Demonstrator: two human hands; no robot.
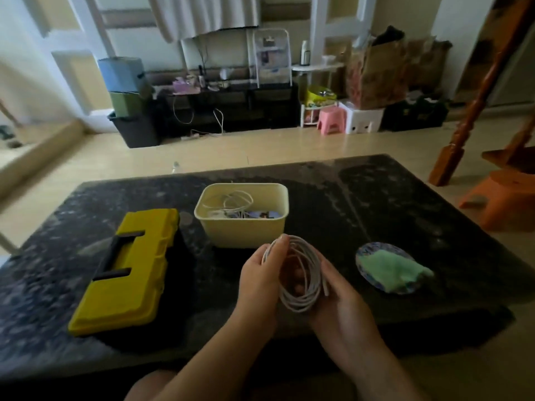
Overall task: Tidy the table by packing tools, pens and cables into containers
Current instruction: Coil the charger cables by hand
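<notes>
Right, both hands on the white cable coil (292,305): left hand (259,274) curled round its upper-left arc with fingertips at the top of the loop, right hand (340,298) cupping the lower-right side, thumb lying along the outer strands. Both are grasping it, neither is free. Coil is wound in several loose loops and sits between my palms, tilted, one cut end poking out by my right thumb. It's held over the near part of the dark table (376,198), just in front of the cream bin (244,228) and not inside it; can't tell if the top of the loop touches the bin wall. Bin already has other white cables (233,201) plus some small bluish bits I can't identify. Yellow toolbox (127,270) is left of my hands, lid closed, black handle on top, near the bin's left side. Right of my hands, apart from them, a patterned plate (365,253) with a green cloth (396,270) lying on it.
</notes>
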